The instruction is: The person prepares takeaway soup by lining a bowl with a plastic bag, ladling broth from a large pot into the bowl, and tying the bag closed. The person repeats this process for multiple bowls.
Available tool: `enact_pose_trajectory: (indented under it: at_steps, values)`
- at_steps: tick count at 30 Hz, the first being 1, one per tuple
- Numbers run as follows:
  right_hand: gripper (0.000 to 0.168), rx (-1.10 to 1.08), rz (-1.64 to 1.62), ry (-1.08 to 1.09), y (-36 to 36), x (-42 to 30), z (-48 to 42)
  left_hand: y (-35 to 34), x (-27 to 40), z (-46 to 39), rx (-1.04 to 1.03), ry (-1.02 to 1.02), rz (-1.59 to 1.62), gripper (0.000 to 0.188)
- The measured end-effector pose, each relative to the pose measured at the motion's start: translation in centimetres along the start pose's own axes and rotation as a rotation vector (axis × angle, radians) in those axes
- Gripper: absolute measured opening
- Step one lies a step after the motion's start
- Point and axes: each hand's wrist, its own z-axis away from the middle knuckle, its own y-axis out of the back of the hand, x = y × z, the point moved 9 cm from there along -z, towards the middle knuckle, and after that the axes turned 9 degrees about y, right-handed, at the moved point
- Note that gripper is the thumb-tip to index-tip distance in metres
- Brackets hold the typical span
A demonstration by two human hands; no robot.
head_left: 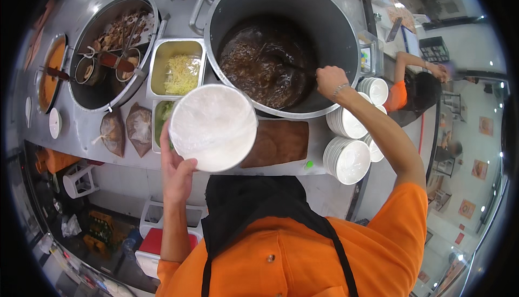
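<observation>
A large metal stockpot [211, 21] stands before me with dark brown broth [269, 59] and bits floating in it. My right hand [332, 82] is closed around a dark handle [302, 69] that reaches down into the broth; its lower end is hidden. My left hand [178, 167] holds a round white bowl [213, 128] by its edge, with what looks like clear plastic film over it. The bowl hangs over the counter's near edge, in front of a brown cloth or mat [284, 143], and partly hides a metal tray of greens [162, 112].
Stacked white bowls [346, 161] stand right of the mat. To the left are a metal tray of pale yellow shreds [180, 74], a round pot with sliced food and ladles [109, 94], and two filled plastic bags [140, 128]. Another person [409, 90] is at the right.
</observation>
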Motion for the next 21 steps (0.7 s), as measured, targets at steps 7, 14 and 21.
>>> enact_pose_trajectory:
  at_steps: [7, 14, 21]
  values:
    - [0.035, 0.237, -0.438, -0.368, 13.7, 13.0, 13.1, -7.3, 1.3, -6.5, -0.206, -0.081, -0.073, 0.103]
    - [0.028, 0.288, -0.425, -0.522, 28.8, 13.7, 24.2, -16.8, -4.5, -14.8, -0.321, 0.118, 0.017, 0.093]
    - [0.026, 0.556, -0.269, -0.273, 29.3, 8.1, 26.3, -22.7, -8.5, -20.8, -0.351, 0.28, 0.002, 0.089]
